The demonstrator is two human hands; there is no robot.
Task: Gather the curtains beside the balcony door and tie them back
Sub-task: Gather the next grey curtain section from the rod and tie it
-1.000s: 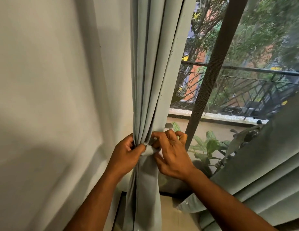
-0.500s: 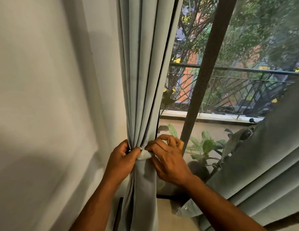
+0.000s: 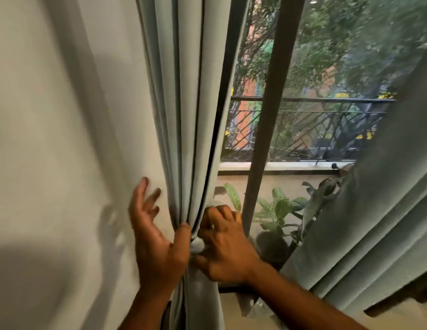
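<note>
- Broadly, plain wall [image 3: 53, 139] fills the left half; it runs bare up to the gathered curtain [image 3: 191, 115], leaving open room on that side.
- Second curtain [image 3: 374, 222] slants across the lower right, crowding the space beside the right forearm.
- Balcony door glass sits between the two curtains, split by a dark vertical frame bar [image 3: 267, 139]; railing [image 3: 315, 100] and trees beyond it.
- Potted plant [image 3: 279, 210] stands outside, low, just right of the frame bar.
- Gathered curtain hangs in tight vertical pleats against the wall's edge, pinched to a narrow waist at hand level, then falls straight below.
- Left hand [image 3: 157, 244]: palm turned toward the curtain, fingers spread and lifted off toward the wall, motion-blurred; only the thumb presses the pleats at the waist.
- Right hand [image 3: 225, 253]: back toward camera, fingers curled together against the curtain's right edge at the waist.
- Pale tie-back knot [image 3: 197, 246] shows between thumb and right fingertips, touching both; whether the right fingers actually grip it, cannot tell.
- Both forearms rise from the bottom edge, converging on the waist.
</note>
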